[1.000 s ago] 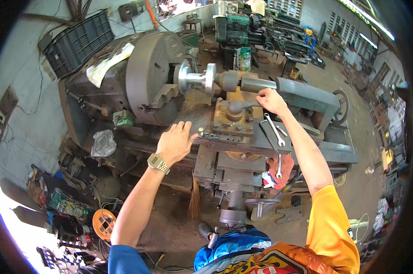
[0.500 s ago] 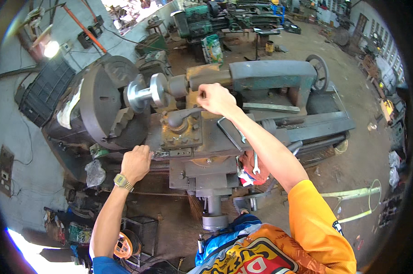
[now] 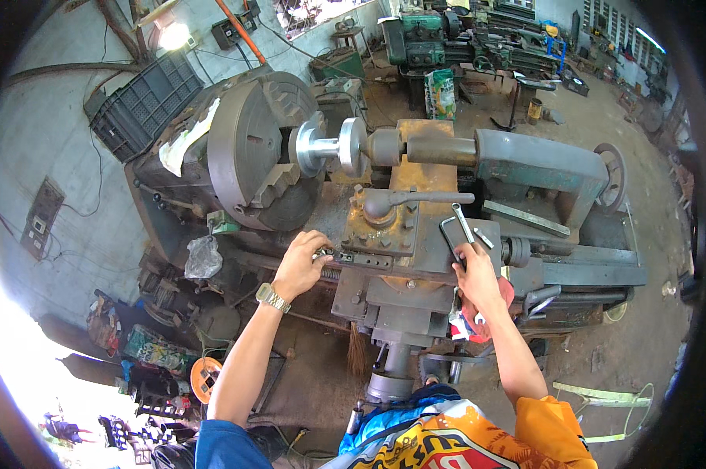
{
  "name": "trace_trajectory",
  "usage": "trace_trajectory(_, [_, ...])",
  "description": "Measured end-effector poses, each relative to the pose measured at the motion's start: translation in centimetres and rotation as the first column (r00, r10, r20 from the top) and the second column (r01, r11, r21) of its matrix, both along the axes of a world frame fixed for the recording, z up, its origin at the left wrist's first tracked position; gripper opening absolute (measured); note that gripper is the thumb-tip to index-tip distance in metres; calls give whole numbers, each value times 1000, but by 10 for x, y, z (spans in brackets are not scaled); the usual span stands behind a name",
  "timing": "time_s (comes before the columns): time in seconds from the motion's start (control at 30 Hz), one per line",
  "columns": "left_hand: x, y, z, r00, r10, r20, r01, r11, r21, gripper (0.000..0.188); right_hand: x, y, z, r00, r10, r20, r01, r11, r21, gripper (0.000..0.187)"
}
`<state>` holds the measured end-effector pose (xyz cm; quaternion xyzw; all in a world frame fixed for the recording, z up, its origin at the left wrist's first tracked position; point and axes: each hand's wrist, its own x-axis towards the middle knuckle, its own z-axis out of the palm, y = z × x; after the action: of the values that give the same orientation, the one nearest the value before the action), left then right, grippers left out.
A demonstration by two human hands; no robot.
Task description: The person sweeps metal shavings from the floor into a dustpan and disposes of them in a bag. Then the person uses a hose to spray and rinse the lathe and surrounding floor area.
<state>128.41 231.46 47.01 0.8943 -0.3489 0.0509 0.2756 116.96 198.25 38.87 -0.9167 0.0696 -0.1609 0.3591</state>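
The dark, drilled steel bar [image 3: 371,261] sits along the square, rusty tool post [image 3: 392,228], fastening unverified. Your left hand [image 3: 300,264] curls at the bar's left end, your right hand [image 3: 478,279] over the silver wrench [image 3: 464,225]; pinching cannot be confirmed. The shiny, spool-shaped metal workpiece [image 3: 326,148] is already mounted.

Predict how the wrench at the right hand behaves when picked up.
The wrench is likely stiff: its shank looks metallic and straight. That metal look also suggests some heft for its slim size. The ring end, wider than the shank, should discourage rolling.
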Motion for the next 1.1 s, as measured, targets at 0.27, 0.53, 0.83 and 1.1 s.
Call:
trace_trajectory(0.27, [-8,5,-5,937,4,351,0,1000,-11,18,-6,-3,3,989,-145,9,145,989,-30,29])
trace_trajectory(0.53, [-9,4,-9,985,67,158,-37,982,-186,15,-61,12,21,985,-174,11,151,880,451,21])
trace_trajectory(0.83, [-34,34,-43,888,254,-384,-450,656,-606,15,-106,116,13,810,583,-66,-48,178,983,32])
trace_trajectory(1.1, [-118,88,-106,713,205,-671,-691,374,-619,12,-37,217,-46,811,573,-123,184,-50,982,21])
